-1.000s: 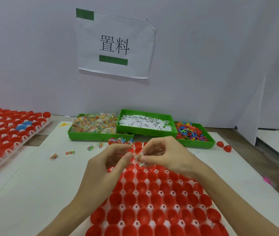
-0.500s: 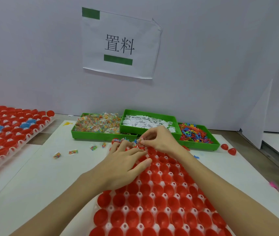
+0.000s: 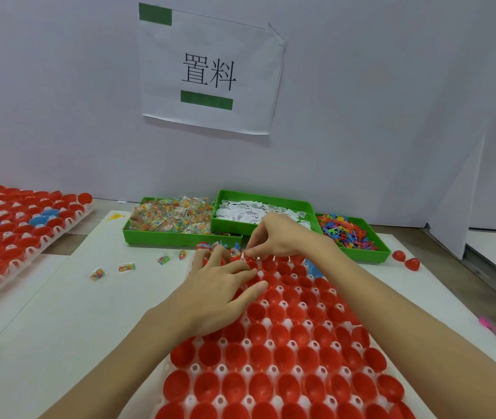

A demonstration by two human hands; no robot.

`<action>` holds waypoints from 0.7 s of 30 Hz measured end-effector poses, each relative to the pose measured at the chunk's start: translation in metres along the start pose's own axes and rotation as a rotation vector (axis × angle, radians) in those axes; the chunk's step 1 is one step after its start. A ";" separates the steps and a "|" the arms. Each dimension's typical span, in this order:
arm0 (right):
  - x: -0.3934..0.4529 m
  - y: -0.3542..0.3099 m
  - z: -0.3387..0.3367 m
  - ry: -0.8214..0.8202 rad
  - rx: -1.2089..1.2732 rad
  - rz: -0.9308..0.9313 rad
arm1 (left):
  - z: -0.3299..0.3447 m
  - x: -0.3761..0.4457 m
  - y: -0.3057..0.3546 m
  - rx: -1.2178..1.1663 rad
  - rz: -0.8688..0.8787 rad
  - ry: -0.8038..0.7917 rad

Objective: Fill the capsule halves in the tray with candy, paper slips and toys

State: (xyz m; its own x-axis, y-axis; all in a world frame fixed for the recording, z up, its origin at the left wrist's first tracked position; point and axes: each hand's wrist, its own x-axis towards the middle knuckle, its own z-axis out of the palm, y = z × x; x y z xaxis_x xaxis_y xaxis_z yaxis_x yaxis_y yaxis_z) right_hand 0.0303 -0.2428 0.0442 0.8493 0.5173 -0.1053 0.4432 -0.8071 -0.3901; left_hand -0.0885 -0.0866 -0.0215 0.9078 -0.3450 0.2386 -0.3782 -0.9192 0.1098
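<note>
Now both hands (image 3: 240, 267) over tray (image 3: 270, 358) far rows.

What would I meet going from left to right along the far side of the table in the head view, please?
The side tray of red and blue capsule halves → green bin of candy → green bin of paper slips → green bin of toys → two loose red capsule halves.

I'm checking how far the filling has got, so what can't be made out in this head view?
- What the right hand pinches at the tray's far row: too small, covered by its fingers.
- Capsule halves under the left hand: hidden by it.
- Near end of the capsule tray: cut off by the bottom edge.
- Print on the paper slips: too small.
</note>
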 end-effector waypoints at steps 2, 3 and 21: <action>0.000 0.001 -0.004 -0.034 -0.006 -0.011 | -0.001 0.001 0.000 0.000 0.000 -0.006; 0.000 0.001 -0.005 -0.035 -0.014 -0.017 | -0.002 0.002 0.000 0.005 0.002 -0.009; 0.006 -0.027 0.001 0.026 -0.279 0.093 | -0.004 0.002 -0.002 0.043 0.003 -0.013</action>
State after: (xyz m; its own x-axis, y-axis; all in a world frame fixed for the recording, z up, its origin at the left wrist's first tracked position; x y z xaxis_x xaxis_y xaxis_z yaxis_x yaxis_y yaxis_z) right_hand 0.0230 -0.2170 0.0530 0.8956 0.4325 -0.1040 0.4214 -0.8998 -0.1131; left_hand -0.0864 -0.0845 -0.0175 0.9092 -0.3497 0.2259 -0.3728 -0.9254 0.0679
